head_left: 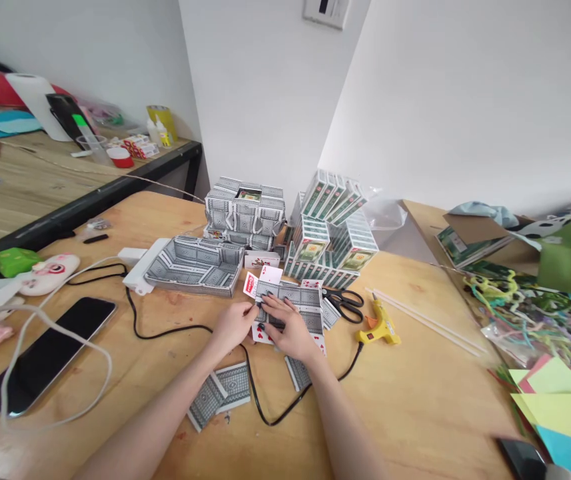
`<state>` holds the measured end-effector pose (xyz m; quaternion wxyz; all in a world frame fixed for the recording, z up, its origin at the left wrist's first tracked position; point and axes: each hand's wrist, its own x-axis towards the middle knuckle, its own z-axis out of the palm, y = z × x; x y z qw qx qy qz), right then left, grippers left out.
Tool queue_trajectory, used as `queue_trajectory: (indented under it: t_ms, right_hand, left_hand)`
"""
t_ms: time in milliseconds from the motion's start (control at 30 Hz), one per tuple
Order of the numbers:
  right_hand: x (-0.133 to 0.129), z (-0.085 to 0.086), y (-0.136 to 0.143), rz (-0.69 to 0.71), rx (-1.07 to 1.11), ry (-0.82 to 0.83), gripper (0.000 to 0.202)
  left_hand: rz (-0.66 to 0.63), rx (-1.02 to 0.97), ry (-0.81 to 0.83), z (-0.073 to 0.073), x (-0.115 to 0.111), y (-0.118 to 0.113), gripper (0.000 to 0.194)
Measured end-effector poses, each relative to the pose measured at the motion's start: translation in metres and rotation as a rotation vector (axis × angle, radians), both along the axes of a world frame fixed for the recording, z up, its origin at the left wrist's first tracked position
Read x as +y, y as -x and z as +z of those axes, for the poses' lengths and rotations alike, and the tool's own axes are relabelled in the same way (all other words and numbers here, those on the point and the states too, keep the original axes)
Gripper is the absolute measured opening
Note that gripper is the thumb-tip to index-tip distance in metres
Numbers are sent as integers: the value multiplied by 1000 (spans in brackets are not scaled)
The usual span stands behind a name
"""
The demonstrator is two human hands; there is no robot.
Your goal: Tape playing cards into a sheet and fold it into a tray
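A flat panel of joined playing cards (pixel 310 299), mostly grey patterned backs with some faces at its edges, lies in front of me. My left hand (pixel 235 325) is closed at its left edge, fingertips pinching a card there. Spread over the cards, my right hand (pixel 290 327) presses down with its fingers apart. Loose grey-backed cards (pixel 235 385) lie on the table nearer to me. Behind the panel stand an open tray made of cards (pixel 195 263) and a larger card-covered box (pixel 245 210).
Stacked green-and-white card packs (pixel 322 247) stand at the back. Black scissors (pixel 348 303) and a yellow glue gun (pixel 380 327) lie to the right, the gun's cord looping under my arms. A phone (pixel 45 353) and white cable lie left; pipe cleaners (pixel 550 320) are at right.
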<state>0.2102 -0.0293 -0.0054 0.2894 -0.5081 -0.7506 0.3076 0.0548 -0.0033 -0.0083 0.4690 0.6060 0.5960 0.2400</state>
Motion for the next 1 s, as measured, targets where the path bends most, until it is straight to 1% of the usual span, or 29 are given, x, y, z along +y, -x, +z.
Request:
queue_trajectory:
  t_ms: [100,167,267,367,533,600,700,767,867,933,1000]
  right_hand:
    - [2,-1,-1,-20,21,-2,41]
    - [3,-3,-1,-26,30,-2,41]
    - [4,-6,1,-51,14,-6,43]
    - [3,-7,4,-88,-37,-13,50]
    - [-1,3,5,-111,-196,3,54]
    - [-4,6,5,-116,-243,-22,58]
    - [-5,7,6,-105,-289,-98,64]
    - [-5,4,7,-91,-318,-137,65]
    - [-5,-1,9,-74,-350,-162,67]
    - [-4,-3,9,-74,-364,-170,67]
    - [-4,-4,9,-78,-374,-176,67]
  left_hand:
    - [9,-79,169,2,2,-3,19]
    - [19,-55,213,5,5,-7,16]
    - [6,32,187,9,10,-10,17]
    - [-27,59,138,11,14,-10,17]
    - [-116,117,90,8,17,-4,19]
    - [-164,174,-8,6,18,-1,21]
    - [-187,237,-261,4,16,1,23]
    - [-143,235,-392,1,13,1,19]
    - [-45,243,-517,-2,9,0,11]
    - [-31,258,-587,-4,9,-1,11]
    - [-57,261,-651,-6,9,-1,16]
